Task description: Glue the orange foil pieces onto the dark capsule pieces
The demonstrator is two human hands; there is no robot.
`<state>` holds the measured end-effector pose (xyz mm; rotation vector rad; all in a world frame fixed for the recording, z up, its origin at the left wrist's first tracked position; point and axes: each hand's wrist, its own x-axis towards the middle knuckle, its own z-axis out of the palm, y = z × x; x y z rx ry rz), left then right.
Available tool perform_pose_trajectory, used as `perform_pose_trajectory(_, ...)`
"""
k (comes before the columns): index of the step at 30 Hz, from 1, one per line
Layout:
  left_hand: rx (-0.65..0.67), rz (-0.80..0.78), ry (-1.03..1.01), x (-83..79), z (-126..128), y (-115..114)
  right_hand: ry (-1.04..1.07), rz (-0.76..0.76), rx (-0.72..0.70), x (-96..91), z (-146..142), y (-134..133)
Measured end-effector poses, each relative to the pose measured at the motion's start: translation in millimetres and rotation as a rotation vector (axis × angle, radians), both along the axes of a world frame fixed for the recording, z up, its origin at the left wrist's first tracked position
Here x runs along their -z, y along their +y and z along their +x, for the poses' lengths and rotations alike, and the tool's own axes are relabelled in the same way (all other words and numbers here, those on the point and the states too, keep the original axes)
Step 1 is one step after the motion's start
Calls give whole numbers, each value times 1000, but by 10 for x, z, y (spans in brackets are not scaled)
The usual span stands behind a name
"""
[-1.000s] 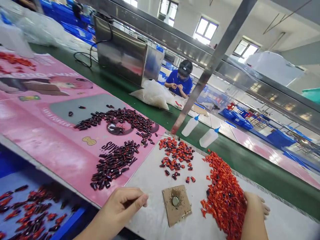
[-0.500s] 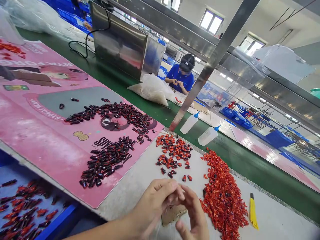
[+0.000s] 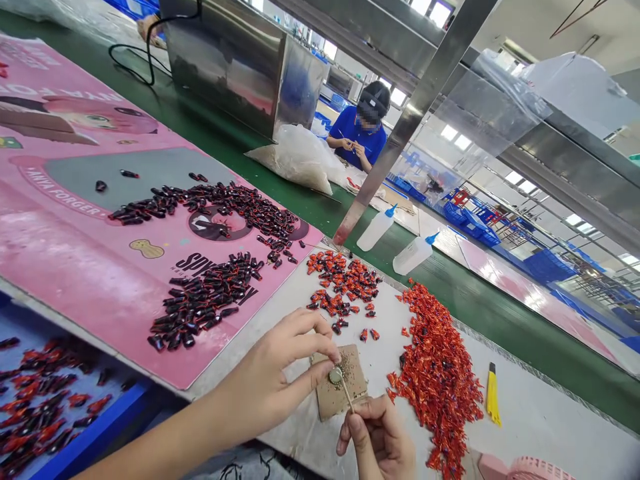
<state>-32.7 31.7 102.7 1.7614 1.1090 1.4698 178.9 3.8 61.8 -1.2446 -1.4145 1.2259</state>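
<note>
My right hand (image 3: 377,433) pinches a thin wooden stick (image 3: 347,392) between thumb and fingers. The stick's far end reaches a small round cap-like dish (image 3: 335,375). That dish rests on a square brown board (image 3: 327,401) flecked with dark specks. My left hand (image 3: 295,353) has thumb and index finger closed together at the dish's upper edge; whether they grip its rim or a tiny piece is hidden. Beyond the hands lie loose red-and-black pieces (image 3: 345,280). A long heap of small red pieces (image 3: 440,373) is to the right.
Black pieces (image 3: 210,293) cover part of a pink printed mat (image 3: 90,267). A blue bin (image 3: 95,433) holds more pieces at lower left. Two squeeze bottles (image 3: 413,255), a yellow-handled tool (image 3: 493,393) and a metal post (image 3: 395,140) stand around. A co-worker (image 3: 360,130) sits opposite.
My hands, earlier close together above the board, have moved apart. The stick is now visible in my right hand, with its end at the dish. The camera view has shifted slightly.
</note>
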Motion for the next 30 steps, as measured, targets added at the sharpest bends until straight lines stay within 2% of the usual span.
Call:
perform_pose_trajectory(6, -68, 154, 181, 54, 40, -115, -16, 32, 82, -18, -56, -92)
perform_pose_trajectory(12, -92, 244, 346, 52, 22, -115, -34, 26, 49, -47, -114, -163)
perform_pose_trajectory(16, -91, 343, 487, 15, -10, -91, 23, -108, -61, -69, -114, -177)
perform_pose_trajectory(20, -126, 376, 548, 64, -1, -89, 184, -326, -303, -160, -32, -109)
perform_pose_trajectory(23, -161, 357, 530, 191, 62, -130, 329, -417, -488, -198, 52, -26)
perform_pose_trajectory(25, -186, 324, 487, 307, 138, -170, 389, -437, -538, -158, 100, 21)
perform_pose_trajectory(27, -228, 244, 379, 429, 235, -201, 389, -392, -503, -63, 136, 56)
perform_pose_trajectory(30, -247, -16, 93, 581, 399, -213, 315, -176, -389, 121, 163, 98)
